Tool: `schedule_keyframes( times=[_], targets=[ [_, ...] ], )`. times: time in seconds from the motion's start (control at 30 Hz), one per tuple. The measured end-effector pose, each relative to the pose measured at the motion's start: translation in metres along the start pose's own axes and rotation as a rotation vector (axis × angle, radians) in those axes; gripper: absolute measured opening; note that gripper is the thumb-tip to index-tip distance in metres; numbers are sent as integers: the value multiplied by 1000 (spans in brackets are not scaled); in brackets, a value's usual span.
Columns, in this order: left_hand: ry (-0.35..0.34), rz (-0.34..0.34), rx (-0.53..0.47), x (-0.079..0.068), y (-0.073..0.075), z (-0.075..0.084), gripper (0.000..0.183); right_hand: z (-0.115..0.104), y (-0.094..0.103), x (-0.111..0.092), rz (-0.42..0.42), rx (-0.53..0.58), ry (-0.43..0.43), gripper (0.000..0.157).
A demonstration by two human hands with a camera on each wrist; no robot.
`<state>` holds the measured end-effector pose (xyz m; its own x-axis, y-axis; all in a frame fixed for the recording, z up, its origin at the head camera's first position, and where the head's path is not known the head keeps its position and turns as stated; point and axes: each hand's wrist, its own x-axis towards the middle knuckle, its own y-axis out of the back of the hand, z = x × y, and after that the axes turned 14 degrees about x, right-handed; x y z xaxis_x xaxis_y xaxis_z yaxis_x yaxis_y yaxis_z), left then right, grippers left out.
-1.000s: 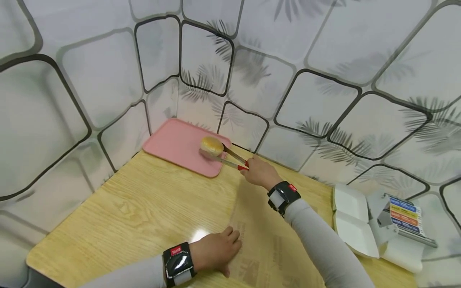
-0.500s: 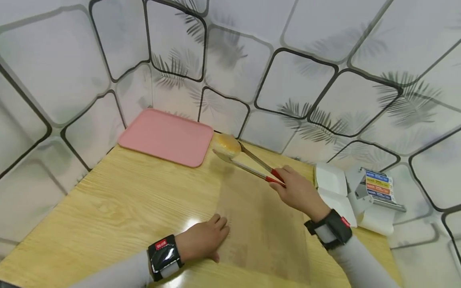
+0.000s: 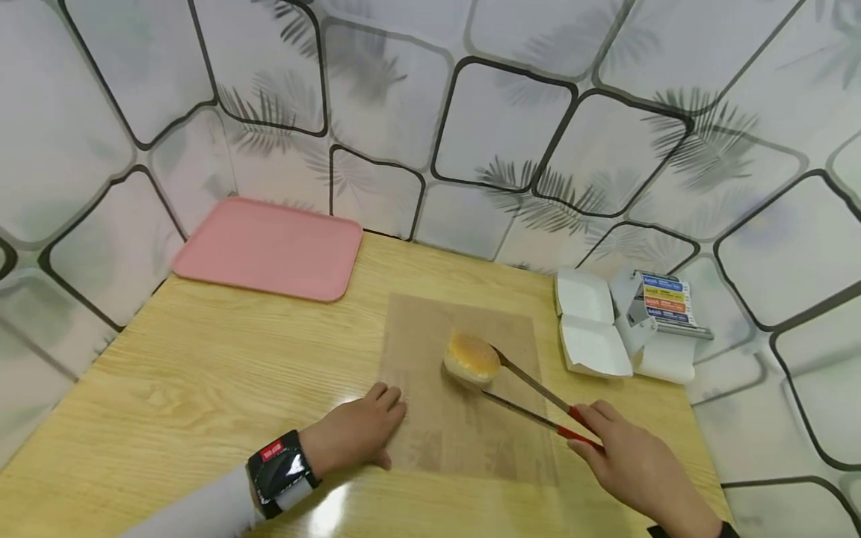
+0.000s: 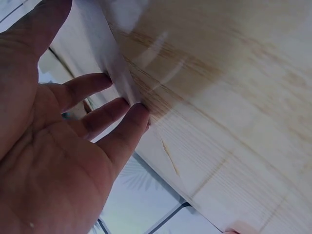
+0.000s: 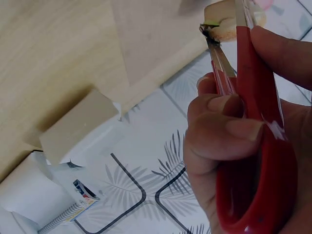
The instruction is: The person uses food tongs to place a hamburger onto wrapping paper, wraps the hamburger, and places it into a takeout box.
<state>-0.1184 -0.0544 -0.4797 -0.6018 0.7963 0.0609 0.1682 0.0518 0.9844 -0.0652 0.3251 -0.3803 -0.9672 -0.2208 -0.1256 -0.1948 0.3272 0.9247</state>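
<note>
My right hand (image 3: 635, 467) grips red-handled metal tongs (image 5: 248, 73). Between the tongs' ends is a round bun (image 3: 473, 357) with a glossy golden top, over the middle of a brown translucent paper sheet (image 3: 417, 329). A bit of green shows at the bun in the right wrist view. My left hand (image 3: 353, 430) rests palm down at the sheet's left edge, its fingers loosely bent. In the left wrist view its fingertips (image 4: 139, 114) touch the edge of the paper (image 4: 105, 44).
A pink tray (image 3: 276, 250) lies at the back left against the patterned wall (image 3: 377, 198). To the right stand an opened white takeaway box (image 3: 595, 345) and a dispenser with a white roll (image 3: 666, 357) and coloured labels. The wooden table (image 3: 235, 359) meets walls behind.
The tongs have carried the bun from above the pink tray rightward and nearer, over the paper. My left hand stays by the sheet's left edge. The head view has turned right.
</note>
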Motion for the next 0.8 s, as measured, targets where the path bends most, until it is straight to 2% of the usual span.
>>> schedule_keyframes(
  times=[0.3, 0.57, 0.8],
  targets=[
    [5, -29, -60, -1, 2, -1, 77, -4, -18, -11, -20, 13, -15, 41],
    [-5, 6, -20, -5, 1, -3, 78, 0, -15, -14, -117, 92, -109, 49],
    [-5, -4, -56, -5, 3, -4, 77, 5, -12, -16, -117, 109, -123, 51]
  ],
)
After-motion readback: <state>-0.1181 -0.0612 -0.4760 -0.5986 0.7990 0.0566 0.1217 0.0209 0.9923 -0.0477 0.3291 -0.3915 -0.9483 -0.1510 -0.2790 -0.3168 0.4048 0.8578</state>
